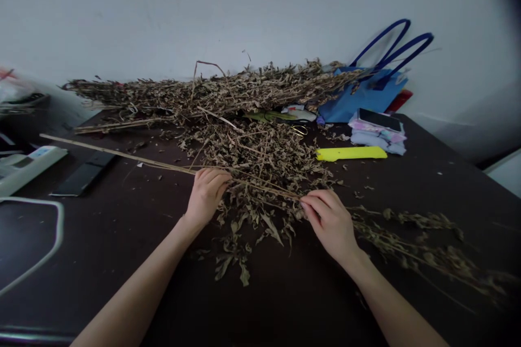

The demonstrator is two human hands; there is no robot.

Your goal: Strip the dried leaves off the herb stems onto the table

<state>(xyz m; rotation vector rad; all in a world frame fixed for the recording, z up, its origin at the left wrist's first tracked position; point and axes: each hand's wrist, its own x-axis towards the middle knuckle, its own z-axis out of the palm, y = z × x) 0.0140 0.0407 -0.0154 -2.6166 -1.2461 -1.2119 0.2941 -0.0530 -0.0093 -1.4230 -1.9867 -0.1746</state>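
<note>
Head view: we hold long dried stem [122, 155] low over dark table [122, 238]. Left hand [207, 191] closed around bare part, right hand [329, 219] pinches leafy part. Loose leaves [260, 157] heaped beneath. Big bundle [211, 92] behind looks unstripped; we judge much remains.

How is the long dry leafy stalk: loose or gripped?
Gripped: the left hand and right hand both close on the long dry leafy stalk, stretched between them.

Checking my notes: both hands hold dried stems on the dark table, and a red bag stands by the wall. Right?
No: the head view shows a blue bag, not red. The left hand and right hand do hold dried stems on the dark table.
</note>
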